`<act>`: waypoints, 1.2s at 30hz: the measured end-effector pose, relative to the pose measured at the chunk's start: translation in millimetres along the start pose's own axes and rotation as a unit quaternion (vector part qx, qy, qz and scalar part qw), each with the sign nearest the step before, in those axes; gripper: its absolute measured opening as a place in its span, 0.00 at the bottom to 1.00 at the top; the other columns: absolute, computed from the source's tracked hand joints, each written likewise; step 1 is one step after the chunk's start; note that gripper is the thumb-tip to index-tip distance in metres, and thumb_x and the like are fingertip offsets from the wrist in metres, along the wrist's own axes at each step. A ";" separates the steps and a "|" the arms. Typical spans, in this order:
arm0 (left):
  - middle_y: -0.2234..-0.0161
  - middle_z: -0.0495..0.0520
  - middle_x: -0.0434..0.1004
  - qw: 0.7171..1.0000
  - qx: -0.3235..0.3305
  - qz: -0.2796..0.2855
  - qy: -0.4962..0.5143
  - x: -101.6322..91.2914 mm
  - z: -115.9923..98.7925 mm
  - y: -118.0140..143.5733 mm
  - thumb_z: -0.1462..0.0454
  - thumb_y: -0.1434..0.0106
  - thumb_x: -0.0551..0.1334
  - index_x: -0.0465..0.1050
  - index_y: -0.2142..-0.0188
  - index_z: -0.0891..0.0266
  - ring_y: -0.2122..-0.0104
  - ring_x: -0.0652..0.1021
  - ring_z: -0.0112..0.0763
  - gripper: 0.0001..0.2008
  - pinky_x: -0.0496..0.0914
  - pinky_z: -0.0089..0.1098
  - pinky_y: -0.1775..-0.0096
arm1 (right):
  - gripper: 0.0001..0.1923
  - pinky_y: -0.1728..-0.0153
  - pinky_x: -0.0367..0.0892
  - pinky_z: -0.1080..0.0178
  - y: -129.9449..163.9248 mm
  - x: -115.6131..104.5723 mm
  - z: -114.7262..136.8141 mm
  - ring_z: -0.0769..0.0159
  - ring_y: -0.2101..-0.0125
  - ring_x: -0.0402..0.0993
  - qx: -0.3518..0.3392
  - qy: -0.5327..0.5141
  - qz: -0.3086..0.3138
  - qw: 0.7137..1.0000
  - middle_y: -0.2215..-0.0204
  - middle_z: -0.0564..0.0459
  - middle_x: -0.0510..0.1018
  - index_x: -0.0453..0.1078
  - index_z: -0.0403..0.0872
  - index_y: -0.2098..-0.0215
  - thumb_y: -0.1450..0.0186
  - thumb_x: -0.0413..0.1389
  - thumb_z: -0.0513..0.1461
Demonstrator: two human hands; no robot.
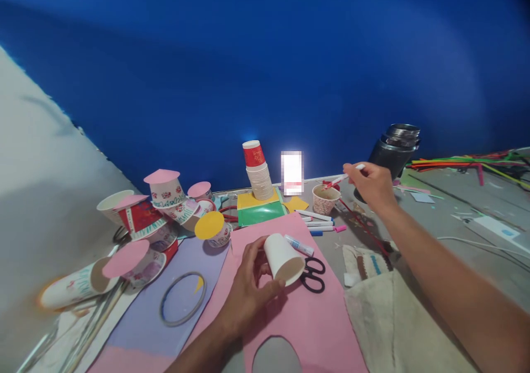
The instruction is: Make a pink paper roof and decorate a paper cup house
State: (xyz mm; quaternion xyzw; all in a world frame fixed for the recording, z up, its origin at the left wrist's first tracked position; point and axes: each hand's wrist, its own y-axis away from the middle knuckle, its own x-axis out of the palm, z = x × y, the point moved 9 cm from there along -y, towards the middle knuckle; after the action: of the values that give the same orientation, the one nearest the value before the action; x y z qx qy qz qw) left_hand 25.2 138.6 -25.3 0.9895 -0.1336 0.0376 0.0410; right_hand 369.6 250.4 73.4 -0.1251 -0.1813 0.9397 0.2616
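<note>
My left hand (252, 282) is closed around a plain white paper cup (278, 254), tipped with its mouth facing down and towards me. The cup is above a pink paper sheet (314, 329), close to black-handled scissors (313, 275) and a glue stick (298, 245). Further right, the fingers of my right hand (370, 182) pinch a slim white marker (351, 171) with a red lower end. That end points down over a patterned paper cup (325, 201), whose inside is only partly visible. Several markers (317, 222) lie in front of this cup.
Decorated paper cups (165, 193) with paper discs crowd the left side. A tall cup stack (260, 177) leans at the back. The black flask (395, 149) stands behind my right hand; a tape ring (183, 298) and a cloth (397, 318) lie nearer.
</note>
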 end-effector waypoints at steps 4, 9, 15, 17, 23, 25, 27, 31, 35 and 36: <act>0.39 0.64 0.75 1.000 -0.007 -0.002 -0.009 -1.3 3.1 -1.6 0.59 0.45 0.75 0.63 0.36 0.54 0.41 0.78 0.52 0.39 0.74 0.47 0.42 | 0.30 0.84 0.48 0.68 -2.6 3.4 -10.7 0.74 0.83 0.51 0.064 -0.107 0.028 0.992 0.83 0.63 0.61 0.68 0.50 0.74 0.50 0.72 0.62; 0.35 0.65 0.71 1.000 -0.002 -0.009 -0.013 -1.2 4.0 -3.6 0.64 0.48 0.72 0.62 0.35 0.55 0.38 0.76 0.54 0.42 0.74 0.48 0.40 | 0.32 0.85 0.46 0.72 -1.8 7.3 -21.8 0.78 0.82 0.51 0.111 -0.170 0.051 0.978 0.81 0.64 0.61 0.73 0.47 0.70 0.55 0.76 0.60; 0.36 0.65 0.72 0.999 -0.021 -0.018 -0.017 -1.0 5.6 -3.0 0.65 0.49 0.70 0.61 0.35 0.56 0.37 0.76 0.55 0.42 0.75 0.49 0.41 | 0.29 0.85 0.49 0.72 -3.2 5.8 -33.7 0.76 0.82 0.55 0.112 -0.163 0.033 0.980 0.81 0.61 0.66 0.78 0.46 0.69 0.52 0.76 0.59; 0.35 0.66 0.70 0.999 -0.029 -0.019 -0.015 -1.5 7.2 -2.7 0.65 0.49 0.70 0.59 0.34 0.56 0.38 0.76 0.55 0.43 0.75 0.50 0.40 | 0.25 0.85 0.50 0.71 -3.3 0.8 -34.8 0.75 0.82 0.57 0.095 -0.139 0.005 0.986 0.82 0.60 0.67 0.79 0.46 0.70 0.50 0.77 0.56; 0.32 0.67 0.66 1.000 -0.024 -0.005 -0.006 -0.2 8.1 -1.3 0.64 0.46 0.72 0.60 0.33 0.54 0.37 0.75 0.56 0.42 0.78 0.48 0.45 | 0.18 0.84 0.56 0.67 0.3 -8.6 -22.9 0.70 0.81 0.63 0.054 -0.114 -0.040 0.991 0.79 0.57 0.73 0.78 0.50 0.69 0.42 0.73 0.53; 0.31 0.67 0.65 1.000 -0.022 -0.011 -0.003 -1.2 7.9 -1.8 0.64 0.46 0.73 0.60 0.33 0.54 0.37 0.75 0.56 0.42 0.79 0.48 0.46 | 0.18 0.85 0.54 0.66 1.7 -3.0 -17.1 0.71 0.82 0.60 0.069 -0.145 -0.015 0.987 0.80 0.59 0.71 0.75 0.52 0.71 0.41 0.72 0.54; 0.32 0.67 0.66 1.000 -0.011 -0.014 -0.006 -1.8 5.8 -3.0 0.64 0.47 0.73 0.61 0.34 0.55 0.37 0.75 0.56 0.42 0.79 0.48 0.44 | 0.20 0.86 0.50 0.66 5.2 6.2 -8.7 0.72 0.84 0.55 0.096 -0.183 0.022 0.978 0.82 0.61 0.66 0.71 0.53 0.73 0.41 0.72 0.54; 0.33 0.65 0.66 1.000 0.017 -0.006 -0.018 0.5 -2.9 -4.7 0.64 0.48 0.75 0.63 0.36 0.56 0.36 0.75 0.54 0.42 0.74 0.49 0.39 | 0.21 0.86 0.48 0.68 31.8 27.8 19.8 0.75 0.84 0.49 0.140 -0.228 0.109 0.957 0.84 0.63 0.58 0.72 0.51 0.72 0.40 0.73 0.54; 0.34 0.65 0.66 1.000 0.018 -0.010 -0.012 2.1 -7.2 -4.3 0.62 0.51 0.79 0.63 0.38 0.56 0.36 0.74 0.55 0.44 0.73 0.49 0.38 | 0.20 0.83 0.59 0.67 91.3 47.1 47.8 0.73 0.81 0.63 0.144 -0.215 0.212 0.942 0.76 0.52 0.78 0.84 0.49 0.64 0.41 0.73 0.55; 0.34 0.65 0.67 1.000 0.021 -0.009 -0.013 2.2 -7.2 -4.3 0.62 0.50 0.79 0.63 0.38 0.56 0.36 0.74 0.55 0.43 0.73 0.49 0.37 | 0.20 0.82 0.62 0.66 106.3 47.5 54.0 0.71 0.80 0.67 0.120 -0.204 0.226 0.945 0.75 0.50 0.81 0.85 0.49 0.62 0.39 0.72 0.56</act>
State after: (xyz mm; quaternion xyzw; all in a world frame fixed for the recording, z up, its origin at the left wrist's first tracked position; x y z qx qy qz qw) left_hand 28.0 142.8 -18.3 0.9917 -0.1240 0.0272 0.0184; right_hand 264.9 176.2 72.3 0.0641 -0.0836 0.9943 0.0130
